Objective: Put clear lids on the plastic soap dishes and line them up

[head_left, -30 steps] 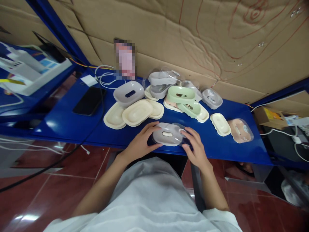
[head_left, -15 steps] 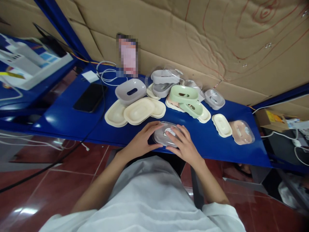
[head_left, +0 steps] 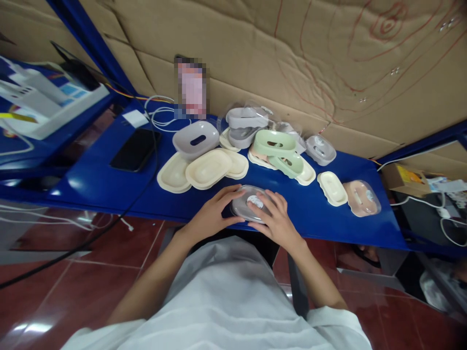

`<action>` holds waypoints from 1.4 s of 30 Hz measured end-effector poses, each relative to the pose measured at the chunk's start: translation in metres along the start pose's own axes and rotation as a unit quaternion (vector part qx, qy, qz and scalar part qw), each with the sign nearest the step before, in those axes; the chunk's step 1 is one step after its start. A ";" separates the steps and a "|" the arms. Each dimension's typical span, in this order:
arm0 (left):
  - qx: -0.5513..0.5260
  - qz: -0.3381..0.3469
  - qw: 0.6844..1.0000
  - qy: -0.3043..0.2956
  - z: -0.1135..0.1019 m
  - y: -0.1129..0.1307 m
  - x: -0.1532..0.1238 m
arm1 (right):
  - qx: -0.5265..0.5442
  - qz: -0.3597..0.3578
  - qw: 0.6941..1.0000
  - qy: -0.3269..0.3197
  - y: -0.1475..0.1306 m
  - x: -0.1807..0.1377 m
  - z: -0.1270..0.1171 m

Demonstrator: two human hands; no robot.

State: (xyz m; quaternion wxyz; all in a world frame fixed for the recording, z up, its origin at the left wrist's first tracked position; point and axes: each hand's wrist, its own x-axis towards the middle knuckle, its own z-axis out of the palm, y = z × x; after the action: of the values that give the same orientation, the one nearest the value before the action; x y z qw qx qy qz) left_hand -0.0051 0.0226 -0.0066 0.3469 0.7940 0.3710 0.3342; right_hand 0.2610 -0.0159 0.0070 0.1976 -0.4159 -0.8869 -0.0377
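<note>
A grey soap dish (head_left: 243, 208) with a clear cover and a round white sticker lies at the front edge of the blue table. My left hand (head_left: 215, 208) grips its left end, thumb at the near side and fingers at the far side. Over its right end curves my right hand (head_left: 278, 214), with fingers resting on the cover near the sticker. Beyond them are cream oval trays (head_left: 208, 168), a grey slotted dish (head_left: 196, 139) and green slotted dishes (head_left: 276, 141). To the right sit a small cream tray (head_left: 332, 188) and a covered pink soap dish (head_left: 362, 198).
On the blue table (head_left: 91, 187), a black phone (head_left: 134, 149) and a white charger (head_left: 135, 118) with its cable lie at the left. More grey dishes (head_left: 247, 118) are piled against the cardboard wall (head_left: 251, 53). A black cable (head_left: 120, 218) crosses the left side.
Both hands stay on the grey soap dish. The right fingers have shifted slightly, so more of the white sticker shows. The view has turned a little.
</note>
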 end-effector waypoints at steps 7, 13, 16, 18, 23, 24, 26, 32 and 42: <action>0.054 -0.029 0.998 -0.030 0.001 0.009 -0.002 | 0.105 0.010 0.994 0.010 0.014 -0.007 -0.021; 0.069 -0.025 0.997 -0.012 -0.002 0.016 -0.002 | -0.004 0.156 0.978 0.139 0.089 -0.035 -0.083; 0.090 -0.020 0.996 -0.001 0.002 0.014 -0.001 | -0.104 0.281 0.935 0.187 0.164 -0.045 -0.107; 0.102 -0.015 0.995 0.011 0.005 0.012 -0.001 | -0.143 0.355 0.907 0.175 0.215 -0.046 -0.113; 0.160 0.039 0.983 0.079 0.011 0.010 -0.005 | -0.166 0.447 0.873 0.106 0.286 -0.035 -0.102; 0.182 0.053 0.976 0.106 0.011 0.010 -0.006 | -0.164 0.451 0.871 0.106 0.290 -0.033 -0.098; 0.228 0.056 0.959 0.161 0.008 0.010 -0.008 | -0.161 0.461 0.866 0.109 0.293 -0.032 -0.089; 0.308 -0.039 0.923 0.228 -0.011 -0.001 -0.006 | -0.164 0.477 0.851 0.145 0.272 -0.033 -0.070; 0.237 0.057 0.959 0.144 0.001 -0.002 -0.002 | -0.039 0.110 0.991 0.067 0.132 0.030 -0.023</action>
State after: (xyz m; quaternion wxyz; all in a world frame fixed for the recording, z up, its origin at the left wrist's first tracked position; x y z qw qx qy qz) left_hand -0.0057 0.0217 -0.0089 0.0721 0.8167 0.4394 0.3669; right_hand 0.3503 0.0859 0.0269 0.2430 -0.5153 -0.8181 -0.0782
